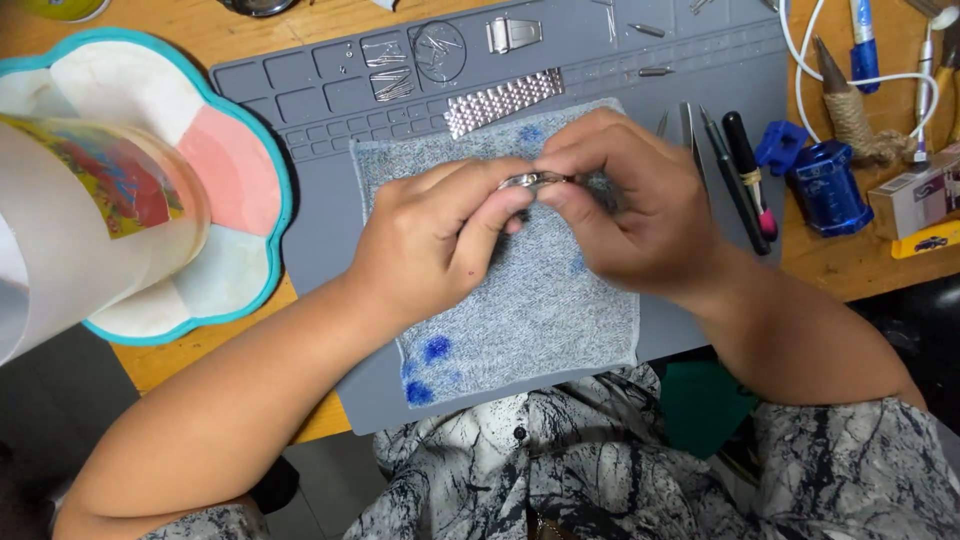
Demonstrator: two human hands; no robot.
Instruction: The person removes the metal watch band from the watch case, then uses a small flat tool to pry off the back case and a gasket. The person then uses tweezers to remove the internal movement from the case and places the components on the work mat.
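Fingers [500, 205] of left hand [430, 240] and right hand [625, 210] pinched together on a small silver metal piece [535, 180], held just above a grey-blue cloth [540, 310] on a grey work mat [320, 230], with a metal mesh strap [503, 101] beyond and dark hand tools [738, 170] rightward on the wooden bench [830, 260].

Head view, steeply down, close.

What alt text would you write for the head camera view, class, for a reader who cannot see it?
Two bare hands, left hand and right hand, pinch a small silver metal part between them above a blue-stained grey cloth on a grey work mat. A metal mesh watch strap lies just beyond.
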